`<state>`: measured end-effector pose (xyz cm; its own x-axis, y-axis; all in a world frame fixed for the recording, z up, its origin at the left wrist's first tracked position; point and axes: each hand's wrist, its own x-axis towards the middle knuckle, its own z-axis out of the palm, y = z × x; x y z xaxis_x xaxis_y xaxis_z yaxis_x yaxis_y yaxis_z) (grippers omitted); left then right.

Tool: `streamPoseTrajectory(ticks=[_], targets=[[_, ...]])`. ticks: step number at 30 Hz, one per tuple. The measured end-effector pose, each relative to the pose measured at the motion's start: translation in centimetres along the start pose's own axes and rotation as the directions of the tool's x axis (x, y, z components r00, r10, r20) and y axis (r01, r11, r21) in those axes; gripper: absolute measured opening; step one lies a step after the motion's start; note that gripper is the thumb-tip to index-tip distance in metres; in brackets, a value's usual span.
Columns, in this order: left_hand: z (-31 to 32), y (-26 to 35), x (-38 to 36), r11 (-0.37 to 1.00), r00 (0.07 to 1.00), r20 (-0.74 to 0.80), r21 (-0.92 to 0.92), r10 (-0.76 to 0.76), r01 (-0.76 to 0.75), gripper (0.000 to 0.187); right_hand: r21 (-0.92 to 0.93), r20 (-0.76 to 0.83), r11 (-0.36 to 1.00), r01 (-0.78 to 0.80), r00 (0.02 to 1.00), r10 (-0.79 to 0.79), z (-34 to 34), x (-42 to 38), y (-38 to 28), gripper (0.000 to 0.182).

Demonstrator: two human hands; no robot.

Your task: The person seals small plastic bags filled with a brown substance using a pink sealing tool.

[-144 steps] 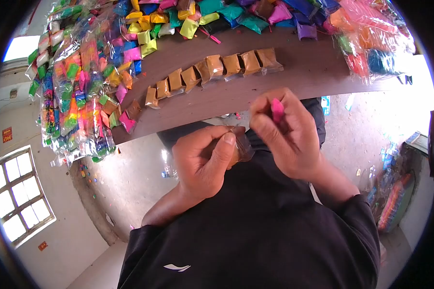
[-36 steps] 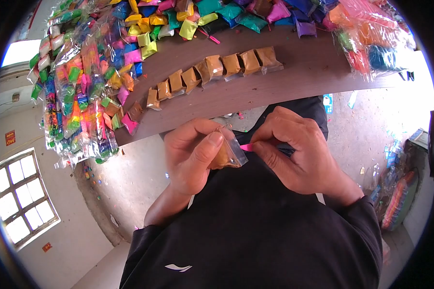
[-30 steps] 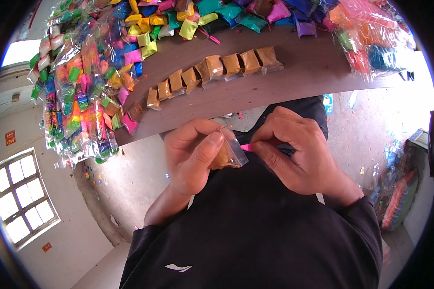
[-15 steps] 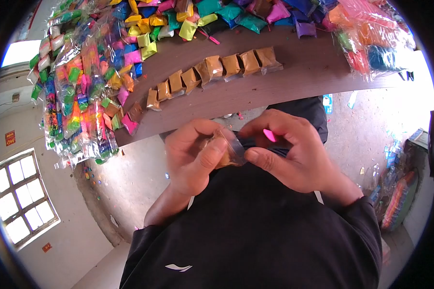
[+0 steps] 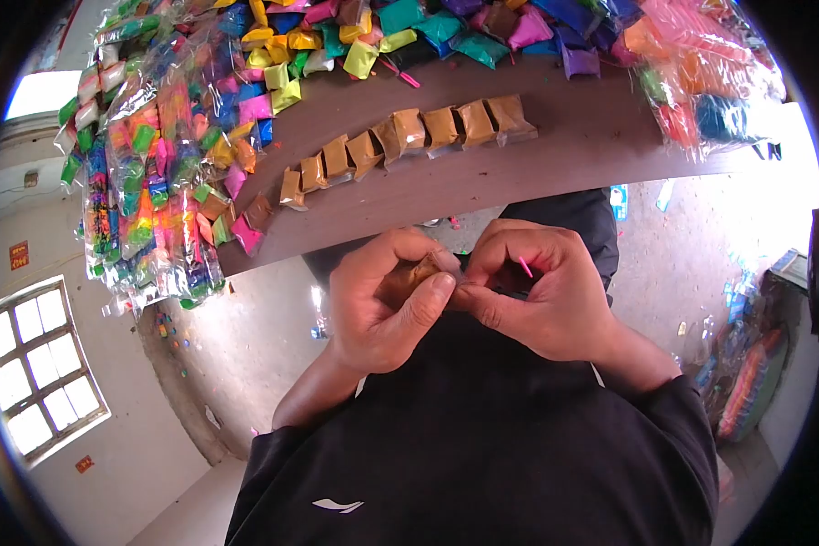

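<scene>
Over my lap, my left hand [image 5: 387,300] is closed around a small plastic packet [image 5: 419,270] with brown stuff inside. Thumb and forefinger of my right hand [image 5: 541,296] pinch the packet's right edge, so both hands meet there. A thin pink stick [image 5: 526,267] pokes out between the fingers of my right hand; most of it is hidden. Beyond the hands, a slanting row of several similar brown packets [image 5: 364,153] lies on the dark table [image 5: 573,136].
Many colourful packets [image 5: 361,60] are heaped along the table's far side. Clear bags of mixed colours [image 5: 159,173] pile up at left, and larger bags [image 5: 701,82] at right. Another pink stick [image 5: 409,80] lies near the heap. Plastic litter [image 5: 746,300] is on the floor at right.
My hands have come closer together, and my right fingertips now pinch the packet's edge. The pink stick has turned more upright in my right hand.
</scene>
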<state>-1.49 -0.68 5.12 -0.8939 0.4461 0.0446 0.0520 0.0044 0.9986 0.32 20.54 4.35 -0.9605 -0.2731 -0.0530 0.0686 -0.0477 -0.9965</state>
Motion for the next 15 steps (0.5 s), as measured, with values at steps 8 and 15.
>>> streamPoseTrajectory(ticks=[8, 15], targets=[[0.72, 0.02, -0.20, 0.994, 0.995, -0.034, -0.053, -0.097, 0.096, 0.024, -0.147, -0.055, 0.981, 0.123, 0.990, -0.133, 0.27, 0.02, 0.42, 0.014], [0.57, -0.38, -0.38, 0.992, 0.989, -0.078, -0.040, -0.124, 0.121, 0.018, -0.197, -0.080, 0.964, 0.177, 0.977, -0.196, 0.46, 0.15, 0.46, 0.015]])
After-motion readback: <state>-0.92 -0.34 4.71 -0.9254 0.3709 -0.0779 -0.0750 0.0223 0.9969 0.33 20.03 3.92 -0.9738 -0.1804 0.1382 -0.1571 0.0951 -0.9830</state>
